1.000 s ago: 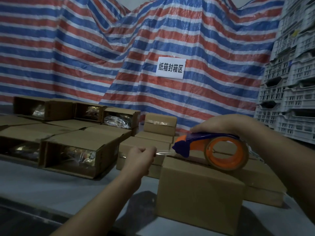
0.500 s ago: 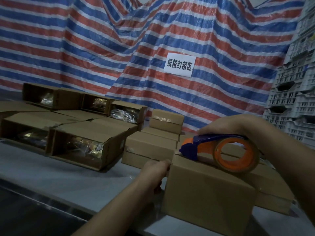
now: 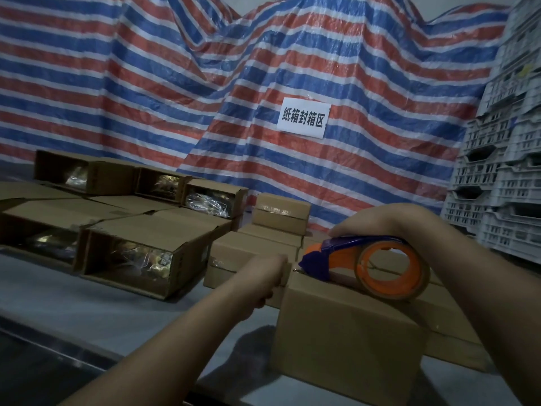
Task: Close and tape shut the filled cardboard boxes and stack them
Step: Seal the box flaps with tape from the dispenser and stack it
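Here, R hand [image 3: 377, 221] grips the tape gun [image 3: 363, 266] from above, fingers curled over its blue top; gun's blue nose sits at the left top edge of the near box [image 3: 345, 332], orange roll resting on the box top. L hand [image 3: 263, 281] presses against the box's upper left end, fingers curled at the edge; whether they pinch the tape end cannot be told. Near box stands closed on the grey table [image 3: 87, 312], touching a lower closed box to its right. Behind: a stack of taped boxes [image 3: 276, 227], just beyond the L hand. Left: open boxes [image 3: 140, 256] lying on their sides w/ shiny wrapped contents showing. Backdrop: striped tarp [image 3: 205, 92] w/ white sign [image 3: 303, 118]; grey crates [image 3: 503, 171] stacked at right.
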Motion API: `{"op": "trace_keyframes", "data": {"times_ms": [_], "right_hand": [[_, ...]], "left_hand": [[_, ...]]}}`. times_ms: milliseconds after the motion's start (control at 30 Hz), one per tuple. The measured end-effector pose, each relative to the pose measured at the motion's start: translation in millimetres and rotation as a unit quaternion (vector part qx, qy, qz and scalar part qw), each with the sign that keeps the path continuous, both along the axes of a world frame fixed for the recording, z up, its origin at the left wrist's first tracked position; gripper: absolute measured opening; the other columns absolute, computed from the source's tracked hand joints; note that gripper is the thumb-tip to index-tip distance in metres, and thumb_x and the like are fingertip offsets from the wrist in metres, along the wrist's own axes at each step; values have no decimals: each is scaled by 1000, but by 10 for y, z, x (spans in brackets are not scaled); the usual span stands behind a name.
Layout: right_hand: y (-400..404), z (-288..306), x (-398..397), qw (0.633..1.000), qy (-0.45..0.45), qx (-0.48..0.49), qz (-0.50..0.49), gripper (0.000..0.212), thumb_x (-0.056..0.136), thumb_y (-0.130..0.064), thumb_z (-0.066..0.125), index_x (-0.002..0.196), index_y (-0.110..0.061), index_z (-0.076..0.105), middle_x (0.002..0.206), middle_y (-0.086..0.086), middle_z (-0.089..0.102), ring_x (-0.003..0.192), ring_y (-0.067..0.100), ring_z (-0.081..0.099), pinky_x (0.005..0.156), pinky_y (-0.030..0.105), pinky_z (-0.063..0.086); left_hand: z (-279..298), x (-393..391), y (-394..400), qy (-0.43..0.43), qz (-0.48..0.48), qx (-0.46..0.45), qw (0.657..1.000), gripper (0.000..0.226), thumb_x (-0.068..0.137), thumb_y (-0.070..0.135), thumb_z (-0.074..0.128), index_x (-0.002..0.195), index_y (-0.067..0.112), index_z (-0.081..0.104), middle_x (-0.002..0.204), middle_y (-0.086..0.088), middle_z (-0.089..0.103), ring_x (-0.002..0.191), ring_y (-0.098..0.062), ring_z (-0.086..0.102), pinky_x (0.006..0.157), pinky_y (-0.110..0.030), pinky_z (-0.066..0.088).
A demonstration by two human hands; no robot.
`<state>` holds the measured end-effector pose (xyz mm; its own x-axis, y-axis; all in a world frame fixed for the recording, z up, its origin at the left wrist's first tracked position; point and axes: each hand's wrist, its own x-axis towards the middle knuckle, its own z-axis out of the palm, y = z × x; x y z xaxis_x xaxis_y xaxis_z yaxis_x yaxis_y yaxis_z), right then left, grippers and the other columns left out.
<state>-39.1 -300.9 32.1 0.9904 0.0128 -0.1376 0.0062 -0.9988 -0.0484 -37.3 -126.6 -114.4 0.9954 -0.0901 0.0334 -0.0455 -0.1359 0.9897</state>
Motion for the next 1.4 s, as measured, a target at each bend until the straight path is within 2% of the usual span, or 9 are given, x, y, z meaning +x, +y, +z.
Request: {"op": "trace_keyframes", "data": {"times_ms": [167,433,633,733,967,1100,1267,1333,1400], "right_hand": [[-14,3,41,998,-20,35,-50,37,101,-56,46,102,-23,63,65,-6,71,63,4,67,59,23,42],[-91,61,4,995,-14,70,-63,40,100,-55,50,99,-18,65,55,-5,68,42,4,61,41,14,45],[-470,157,-65,991,13,98,-86,45,99,-56,51,89,-15,65,56,-2,64,42,9,57,44,16,46],[-809,234,-122,992,17,67,-106,55,92,-68,52,97,-16,70,65,0,65,54,14,59,61,23,49],[-854,35,-104,990,-18,-72,-120,61,87,-79,49,99,-22,67,78,-1,73,62,11,67,64,26,47],[-835,28,-140,992,-4,-66,-106,55,92,-72,46,109,-23,66,87,0,68,72,13,62,68,28,44],[-895,-28,-109,992,-20,-47,-116,55,92,-73,47,95,-21,66,68,-3,68,58,11,61,61,27,43],[-899,-24,-102,992,-23,-45,-117,55,91,-73,48,93,-21,67,62,-4,68,53,10,61,60,26,44],[-910,-14,-102,992,-20,-37,-122,56,90,-73,50,94,-20,67,59,-4,69,49,10,63,60,27,46]], "left_hand": [[-31,-14,-38,27,-97,2,995,42,83,65,57,87,23,61,67,4,53,61,-11,40,55,-24,31],[-9,-8,-41,22,-76,22,997,31,94,51,50,82,25,62,58,6,53,59,-12,43,53,-24,33],[13,-38,-26,11,-82,21,996,31,98,45,49,77,24,60,53,7,48,51,-10,37,47,-21,26],[5,-41,-27,14,-88,2,996,30,98,44,50,80,23,61,54,6,47,52,-10,37,49,-22,25],[-35,-77,-48,45,-78,-38,995,29,93,46,55,82,22,65,80,-6,60,81,-23,53,74,-35,41],[-5,-126,41,-19,-13,106,994,48,103,49,35,88,12,63,79,-3,62,69,-17,52,62,-28,39],[186,-421,-102,-294,-20,217,931,30,98,57,33,112,44,56,112,16,62,99,3,57,80,-23,46],[206,-497,-238,-331,-79,372,863,55,91,71,32,137,43,43,138,19,49,119,-1,51,97,-27,44],[201,-541,-326,-357,-95,482,795,65,85,78,33,136,39,45,135,15,52,115,-5,52,98,-30,46]]}}
